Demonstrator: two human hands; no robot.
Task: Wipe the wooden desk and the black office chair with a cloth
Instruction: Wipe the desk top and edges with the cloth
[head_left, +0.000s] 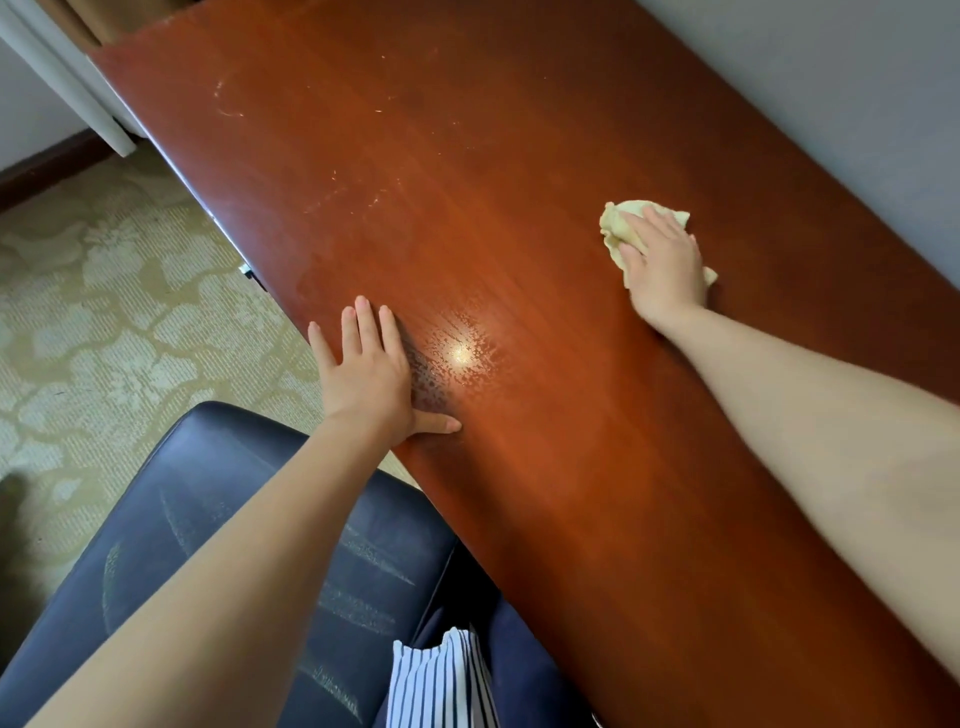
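Cloth (623, 221) at two o'clock: pressing it onto the bench (519, 130) with the right hand (667, 265), fingers straight. Bracing with the left hand (366, 371), flat, at nine o'clock. Wiping the bench; next probably sweeping toward eleven o'clock streaks (228, 111), chair (208, 493) not yet done.

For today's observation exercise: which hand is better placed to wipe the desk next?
The right hand: it presses the cloth on the desk. The left hand rests flat on the desk, holding nothing.

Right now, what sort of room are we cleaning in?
Probably a hotel room or office: a long polished wooden desk against a grey wall, a black office chair beside it, and patterned carpet.
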